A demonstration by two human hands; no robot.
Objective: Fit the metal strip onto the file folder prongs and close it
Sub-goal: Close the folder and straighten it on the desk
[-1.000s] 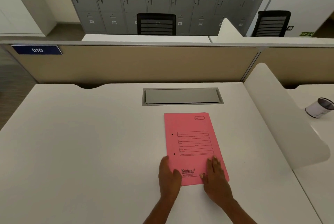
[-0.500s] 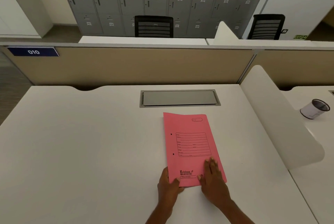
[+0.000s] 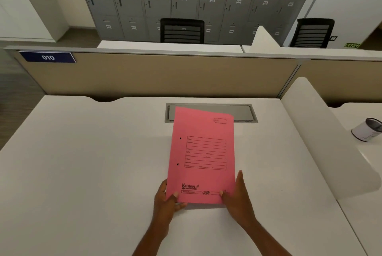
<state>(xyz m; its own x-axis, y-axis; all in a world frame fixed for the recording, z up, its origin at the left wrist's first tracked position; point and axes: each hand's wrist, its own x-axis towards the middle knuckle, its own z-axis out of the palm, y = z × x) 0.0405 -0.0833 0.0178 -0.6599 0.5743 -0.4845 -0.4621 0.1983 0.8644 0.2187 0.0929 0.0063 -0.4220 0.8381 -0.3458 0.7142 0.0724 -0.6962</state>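
Pink file folder [image 3: 203, 156] is closed, held up off the white table [image 3: 82, 173] at its near edge. Left hand [image 3: 168, 200] has a grip on the 7 o'clock corner, right hand [image 3: 237, 197] grasping the 5 o'clock corner, thumbs on the cover.

"Krishna" on pink folder [image 3: 203, 156] – "010" on blue partition sign [image 3: 48, 57].

I see soft, even overhead light, a faint shadow under my left hand [image 3: 168, 197], slight blur, edges bowed.
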